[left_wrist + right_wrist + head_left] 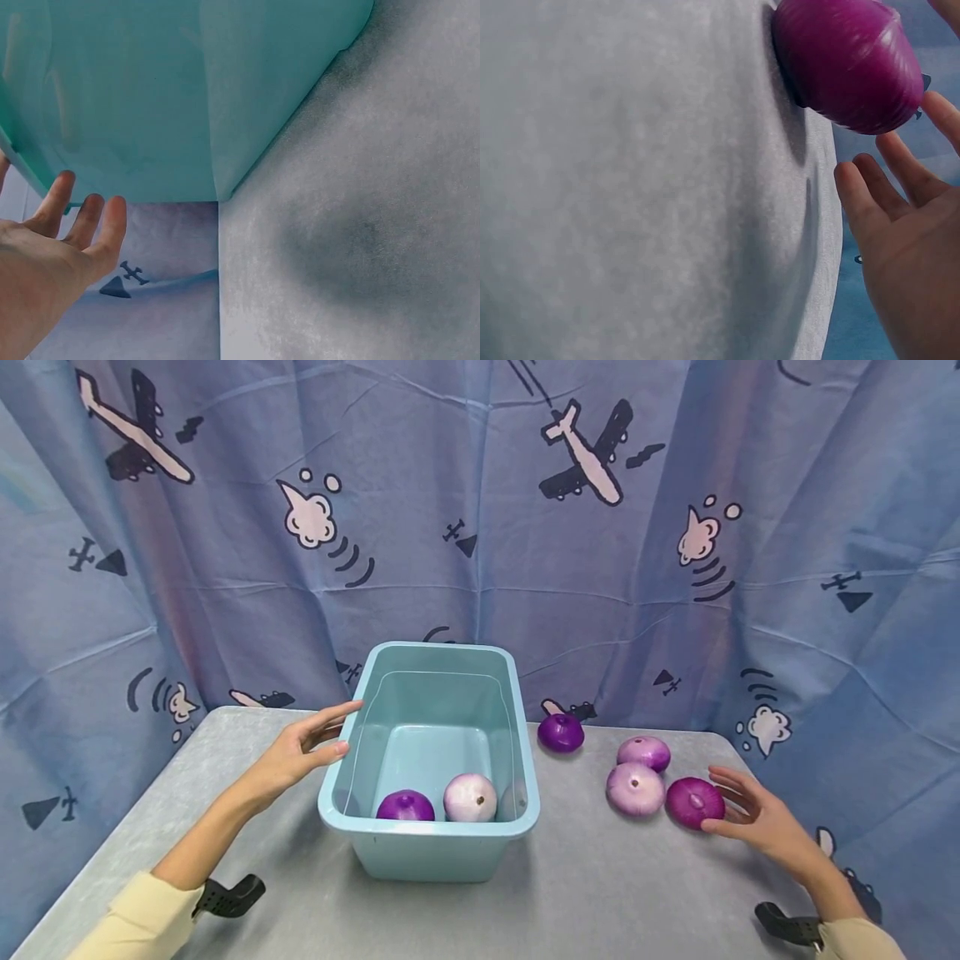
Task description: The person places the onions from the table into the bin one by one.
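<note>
A light blue plastic bin (427, 856) stands on the table with a purple onion (406, 806) and a pale onion (470, 798) inside, near its front wall. My left hand (307, 752) is at the bin's left rim, its fingers extended and lightly spread; the left wrist view shows the fingertips (114, 214) beside the bin's outer wall. On the right, my right hand (757, 818) is beside a magenta onion (695, 803), thumb and fingers spread around its right side. In the right wrist view the fingers are loosely bent, fingertips right by the onion (851, 64).
Two light purple onions (636, 789) (643, 753) lie left of the magenta one. A dark purple onion (561, 733) rests near the table's back edge, right of the bin. Behind the grey table (600, 893) hangs a blue curtain (480, 527) with airplane prints.
</note>
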A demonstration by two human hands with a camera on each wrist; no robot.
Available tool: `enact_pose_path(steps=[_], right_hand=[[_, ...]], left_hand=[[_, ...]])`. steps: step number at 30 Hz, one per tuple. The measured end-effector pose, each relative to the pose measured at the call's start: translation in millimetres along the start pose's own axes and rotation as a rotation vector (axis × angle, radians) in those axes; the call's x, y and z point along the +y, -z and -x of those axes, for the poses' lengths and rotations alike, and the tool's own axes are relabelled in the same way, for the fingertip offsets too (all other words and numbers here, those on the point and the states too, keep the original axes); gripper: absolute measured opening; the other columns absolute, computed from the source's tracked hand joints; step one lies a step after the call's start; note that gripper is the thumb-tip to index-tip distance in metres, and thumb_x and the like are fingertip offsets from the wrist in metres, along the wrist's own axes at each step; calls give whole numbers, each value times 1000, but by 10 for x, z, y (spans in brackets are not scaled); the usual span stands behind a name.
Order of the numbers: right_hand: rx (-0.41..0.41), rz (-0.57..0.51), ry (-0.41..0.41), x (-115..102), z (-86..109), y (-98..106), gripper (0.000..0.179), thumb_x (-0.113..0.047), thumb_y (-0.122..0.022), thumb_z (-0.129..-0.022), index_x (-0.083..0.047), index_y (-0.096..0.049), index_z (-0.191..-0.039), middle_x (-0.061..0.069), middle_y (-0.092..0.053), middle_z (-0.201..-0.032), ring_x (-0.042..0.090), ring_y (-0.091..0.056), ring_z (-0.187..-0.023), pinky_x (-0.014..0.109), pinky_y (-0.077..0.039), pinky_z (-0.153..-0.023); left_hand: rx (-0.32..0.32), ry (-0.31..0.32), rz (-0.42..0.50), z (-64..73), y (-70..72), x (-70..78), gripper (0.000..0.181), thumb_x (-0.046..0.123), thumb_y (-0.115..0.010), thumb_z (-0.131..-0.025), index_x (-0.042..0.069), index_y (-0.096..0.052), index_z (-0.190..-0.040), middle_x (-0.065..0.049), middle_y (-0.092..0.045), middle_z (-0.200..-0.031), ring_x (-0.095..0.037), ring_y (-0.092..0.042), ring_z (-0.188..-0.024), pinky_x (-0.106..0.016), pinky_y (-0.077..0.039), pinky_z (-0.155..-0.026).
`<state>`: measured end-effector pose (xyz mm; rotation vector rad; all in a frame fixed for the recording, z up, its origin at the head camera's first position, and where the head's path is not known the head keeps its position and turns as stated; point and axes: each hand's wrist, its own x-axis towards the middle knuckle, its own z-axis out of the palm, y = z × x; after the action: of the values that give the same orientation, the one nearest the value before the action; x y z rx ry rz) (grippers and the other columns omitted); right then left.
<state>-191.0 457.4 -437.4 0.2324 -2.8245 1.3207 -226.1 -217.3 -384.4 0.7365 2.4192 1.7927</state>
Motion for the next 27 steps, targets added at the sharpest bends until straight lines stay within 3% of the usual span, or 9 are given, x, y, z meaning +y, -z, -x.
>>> enact_pose_path(steps=[4,8,11,15,19,24,27], right_hand=[[-28,1,6,-3,-30,-30,89,-16,-82,-89,3,-26,-155,32,-33,-152,57,-33,-134,10,-42,-88],[-25,27,39,-1,-60,-62,85,-15,-83,-87,4,-31,-153,30,-38,-149,51,-42,-129,13,-45,-86],[0,38,74,19,-78,-75,78,-13,-83,-86,5,-40,-148,27,-47,-142,27,-57,-119,17,-50,-82],[30,21,102,62,-97,-78,69,-9,-84,-85,7,-49,-142,14,-55,-133,-2,-58,-104,20,-53,-79],[38,9,102,79,-104,-76,67,-8,-84,-85,7,-51,-141,8,-56,-130,-2,-60,-101,19,-54,-78],[44,26,77,41,-97,-69,67,-11,-85,-85,6,-51,-141,21,-56,-133,0,-61,-99,21,-55,-76],[50,31,69,11,-85,-36,67,-14,-84,-86,6,-51,-141,7,-59,-130,-2,-61,-100,20,-54,-76]], left_hand=[[0,2,-1,0,6,-4,56,17,-61,-102,19,-45,-155,-8,-42,-155,-31,-38,-140,-28,-45,-100],[0,6,0,-3,6,-1,56,18,-62,-102,20,-45,-155,-8,-42,-155,-31,-38,-140,-28,-45,-100],[1,9,-3,-9,4,3,56,19,-62,-102,21,-46,-155,-8,-43,-155,-31,-38,-140,-28,-45,-100],[-1,-2,5,-15,0,6,56,17,-62,-102,20,-46,-155,-8,-43,-154,-31,-39,-140,-27,-45,-100],[-4,-16,21,-14,-3,7,56,16,-62,-102,17,-45,-155,-8,-43,-155,-31,-38,-140,-26,-44,-101],[-3,-15,19,-6,-4,10,55,16,-61,-102,17,-45,-155,-8,-43,-155,-31,-38,-140,-26,-44,-101],[-2,-11,20,-2,-3,9,55,16,-61,-102,17,-45,-155,-8,-42,-155,-31,-37,-140,-26,-44,-101]])
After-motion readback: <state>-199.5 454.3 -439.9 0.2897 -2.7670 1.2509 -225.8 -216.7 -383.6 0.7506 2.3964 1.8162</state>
